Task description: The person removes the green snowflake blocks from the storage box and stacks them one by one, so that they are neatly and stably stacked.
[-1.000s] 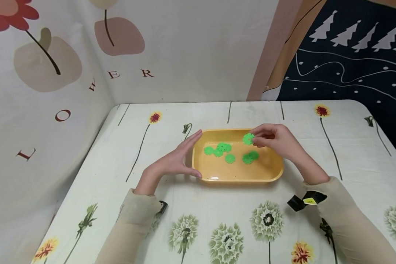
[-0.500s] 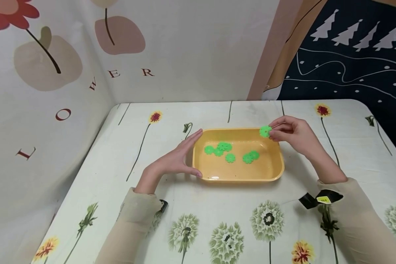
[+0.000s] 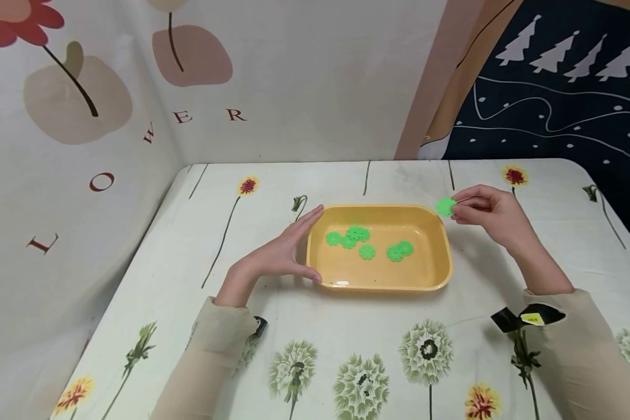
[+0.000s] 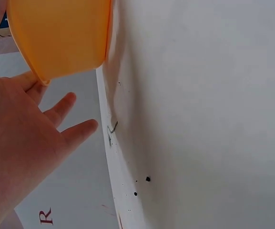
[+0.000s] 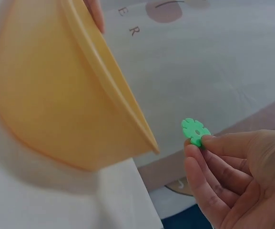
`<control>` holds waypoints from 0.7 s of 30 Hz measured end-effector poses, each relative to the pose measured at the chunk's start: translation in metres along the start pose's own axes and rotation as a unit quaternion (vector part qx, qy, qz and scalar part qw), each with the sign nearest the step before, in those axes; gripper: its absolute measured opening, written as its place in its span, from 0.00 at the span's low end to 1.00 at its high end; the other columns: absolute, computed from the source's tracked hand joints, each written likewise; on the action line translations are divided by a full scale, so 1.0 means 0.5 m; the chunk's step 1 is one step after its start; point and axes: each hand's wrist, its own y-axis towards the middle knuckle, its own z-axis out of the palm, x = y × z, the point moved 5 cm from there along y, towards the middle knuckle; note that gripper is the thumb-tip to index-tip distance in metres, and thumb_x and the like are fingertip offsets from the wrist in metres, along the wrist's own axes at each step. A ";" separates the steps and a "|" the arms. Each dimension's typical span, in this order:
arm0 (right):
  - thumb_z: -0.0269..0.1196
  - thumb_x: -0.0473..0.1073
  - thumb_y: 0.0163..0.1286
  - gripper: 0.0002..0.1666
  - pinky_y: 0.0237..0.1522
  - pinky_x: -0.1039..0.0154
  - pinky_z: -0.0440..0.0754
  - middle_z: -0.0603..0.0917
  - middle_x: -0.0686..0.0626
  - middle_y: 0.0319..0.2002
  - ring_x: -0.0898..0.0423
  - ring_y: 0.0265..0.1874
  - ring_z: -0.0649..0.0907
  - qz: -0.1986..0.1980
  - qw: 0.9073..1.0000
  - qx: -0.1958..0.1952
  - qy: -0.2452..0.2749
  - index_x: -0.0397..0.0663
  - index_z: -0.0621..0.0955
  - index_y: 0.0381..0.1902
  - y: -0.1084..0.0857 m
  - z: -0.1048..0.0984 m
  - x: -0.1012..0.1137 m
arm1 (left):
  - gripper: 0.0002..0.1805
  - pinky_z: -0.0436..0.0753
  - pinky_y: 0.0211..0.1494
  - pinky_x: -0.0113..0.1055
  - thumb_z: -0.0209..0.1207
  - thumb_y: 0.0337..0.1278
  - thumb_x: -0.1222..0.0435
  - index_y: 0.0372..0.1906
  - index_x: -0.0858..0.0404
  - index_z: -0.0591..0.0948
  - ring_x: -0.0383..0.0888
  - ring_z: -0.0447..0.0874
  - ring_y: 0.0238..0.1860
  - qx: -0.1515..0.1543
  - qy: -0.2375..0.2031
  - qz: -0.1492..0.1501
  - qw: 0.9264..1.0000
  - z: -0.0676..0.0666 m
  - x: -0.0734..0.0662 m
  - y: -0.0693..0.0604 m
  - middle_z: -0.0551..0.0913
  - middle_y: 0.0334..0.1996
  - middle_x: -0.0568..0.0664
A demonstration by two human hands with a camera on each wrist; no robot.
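Note:
A yellow rectangular plastic tray [image 3: 380, 275] stands on the table, with several green notched discs [image 3: 367, 252] lying in it, some overlapping. My left hand [image 3: 280, 251] is spread at the tray's left end, thumb and fingers touching its rim. In the left wrist view the left fingers [image 4: 82, 131] are extended beside the tray wall [image 4: 61, 38]. Just past the tray's far right corner, my right hand [image 3: 496, 219] pinches one green disc [image 3: 445, 207] by its edge. The right wrist view shows this disc [image 5: 194, 130] between thumb and fingertips, apart from the tray [image 5: 56, 95].
A white flower-print cloth [image 3: 273, 315] covers the table. Behind and to the left hangs a pale printed curtain [image 3: 315, 87]. A dark cloth with white trees [image 3: 556, 111] is at the back right.
My right hand has carried the pinched disc rightward from above the tray to beyond its far right corner. The left hand and the tray stay where they were.

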 end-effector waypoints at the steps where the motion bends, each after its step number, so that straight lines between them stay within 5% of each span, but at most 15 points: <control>1: 0.63 0.39 0.72 0.16 0.36 0.76 0.86 0.84 0.73 0.30 0.72 0.30 0.86 0.001 1.000 -0.002 0.002 0.34 0.77 0.52 0.000 -0.003 -0.003 | 0.76 0.48 0.80 0.61 0.71 0.29 0.30 0.82 0.51 0.40 0.47 0.32 0.83 0.001 -0.001 0.000 1.000 0.000 0.000 0.000 0.34 0.82 0.43; 21: 0.59 0.40 0.75 0.18 0.36 0.78 0.84 0.82 0.76 0.29 0.76 0.30 0.84 0.050 0.999 -0.009 -0.012 0.32 0.74 0.55 0.000 -0.034 -0.076 | 0.76 0.47 0.80 0.62 0.68 0.27 0.27 0.82 0.49 0.40 0.48 0.32 0.83 -0.002 -0.008 0.008 1.000 0.000 0.003 0.000 0.34 0.82 0.39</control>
